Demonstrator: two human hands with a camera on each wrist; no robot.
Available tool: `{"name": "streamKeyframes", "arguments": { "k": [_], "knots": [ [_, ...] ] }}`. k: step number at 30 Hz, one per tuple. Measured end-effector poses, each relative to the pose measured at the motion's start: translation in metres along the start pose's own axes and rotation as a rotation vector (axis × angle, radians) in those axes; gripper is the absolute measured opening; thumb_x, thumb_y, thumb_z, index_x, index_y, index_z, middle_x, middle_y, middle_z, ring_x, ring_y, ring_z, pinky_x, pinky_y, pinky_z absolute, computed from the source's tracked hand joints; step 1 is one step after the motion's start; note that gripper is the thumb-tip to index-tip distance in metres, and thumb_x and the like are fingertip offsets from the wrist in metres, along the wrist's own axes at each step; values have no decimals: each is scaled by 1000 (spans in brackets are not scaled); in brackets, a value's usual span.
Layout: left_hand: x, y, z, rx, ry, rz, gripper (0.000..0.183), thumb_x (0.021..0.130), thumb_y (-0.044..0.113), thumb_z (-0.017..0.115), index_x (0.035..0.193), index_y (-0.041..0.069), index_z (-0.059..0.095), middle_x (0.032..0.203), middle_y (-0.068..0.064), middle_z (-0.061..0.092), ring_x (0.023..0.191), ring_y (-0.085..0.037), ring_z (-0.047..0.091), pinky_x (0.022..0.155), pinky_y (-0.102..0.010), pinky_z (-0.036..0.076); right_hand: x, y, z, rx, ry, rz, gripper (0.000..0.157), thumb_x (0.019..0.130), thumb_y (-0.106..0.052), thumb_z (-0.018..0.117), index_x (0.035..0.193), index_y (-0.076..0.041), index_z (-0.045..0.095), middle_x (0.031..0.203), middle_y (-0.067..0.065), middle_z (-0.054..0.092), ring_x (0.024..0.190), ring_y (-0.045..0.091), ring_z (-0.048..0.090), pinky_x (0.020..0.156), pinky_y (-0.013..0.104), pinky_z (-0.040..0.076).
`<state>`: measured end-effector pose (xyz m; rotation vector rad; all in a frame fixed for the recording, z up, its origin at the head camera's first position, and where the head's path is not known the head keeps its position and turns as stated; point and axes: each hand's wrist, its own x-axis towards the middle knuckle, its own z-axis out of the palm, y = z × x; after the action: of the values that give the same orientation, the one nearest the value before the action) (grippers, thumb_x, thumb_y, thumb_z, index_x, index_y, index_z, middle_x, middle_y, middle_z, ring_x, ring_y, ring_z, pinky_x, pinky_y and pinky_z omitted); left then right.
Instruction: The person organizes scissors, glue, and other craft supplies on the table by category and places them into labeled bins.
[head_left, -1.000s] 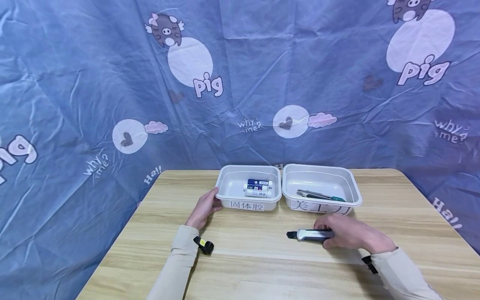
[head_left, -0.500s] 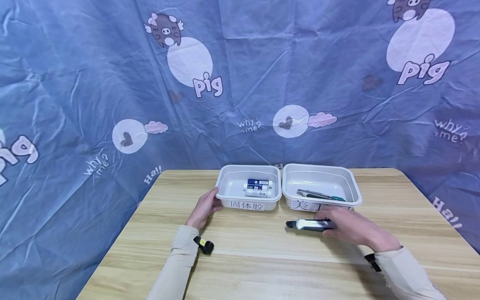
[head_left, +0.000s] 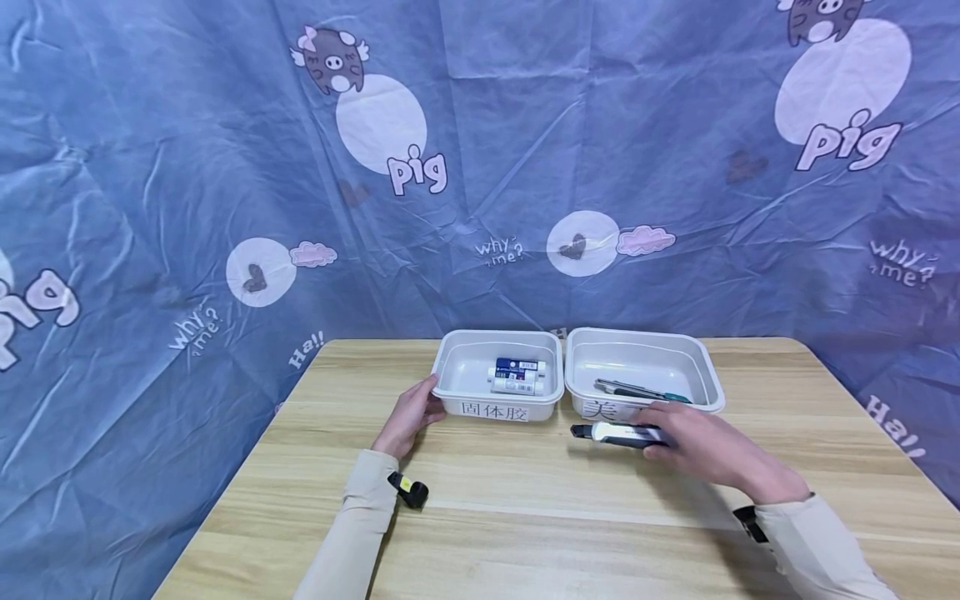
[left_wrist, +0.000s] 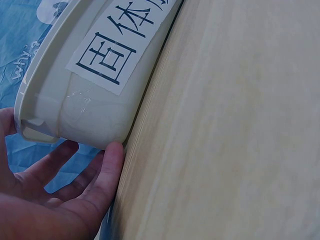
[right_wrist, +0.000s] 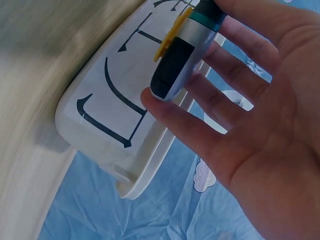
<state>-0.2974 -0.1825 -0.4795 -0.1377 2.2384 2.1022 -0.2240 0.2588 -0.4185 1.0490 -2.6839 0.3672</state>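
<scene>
My right hand (head_left: 693, 442) pinches a utility knife (head_left: 618, 434) with a silver and dark handle, held above the table in front of the right white bin (head_left: 708, 367). In the right wrist view, the knife (right_wrist: 177, 60) shows a yellow slider, and the fingers and thumb hold it beside the bin's label. Inside that bin lie other utility knives (head_left: 637, 390), one with a green end. My left hand (head_left: 408, 415) touches the left end of the left white bin (head_left: 450, 358). Its extended fingertips (left_wrist: 114, 150) rest against the bin's wall in the left wrist view.
Several glue sticks (head_left: 517, 377) lie in the left bin. Paper labels with Chinese characters are on both bins' fronts, the left label (head_left: 493, 411) fully readable. A wooden table (head_left: 480, 517) carries everything, and a blue printed cloth (head_left: 480, 167) hangs behind its far edge.
My right hand has carried the utility knife away from me, closer to the right bin, and now covers part of its label. The left hand and both bins have stayed put.
</scene>
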Motion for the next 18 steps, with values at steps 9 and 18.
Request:
{"name": "streamKeyframes", "arguments": {
  "k": [9, 18],
  "knots": [
    [-25, 28, 4, 6, -23, 6, 52, 110, 31, 43, 140, -11, 52, 111, -16, 67, 98, -21, 65, 107, -54, 51, -1, 1, -2, -30, 62, 6, 42, 81, -17, 86, 121, -16, 72, 111, -4, 70, 101, 22, 69, 83, 47, 59],
    [-28, 30, 4, 7, -30, 8, 54, 110, 33, 43, 141, -10, 51, 118, -24, 65, 100, -22, 66, 107, -54, 51, -1, -1, -6, -25, 75, 29, 42, 83, -17, 85, 122, -14, 72, 112, 2, 71, 104, 28, 69, 84, 53, 59]
  ]
}}
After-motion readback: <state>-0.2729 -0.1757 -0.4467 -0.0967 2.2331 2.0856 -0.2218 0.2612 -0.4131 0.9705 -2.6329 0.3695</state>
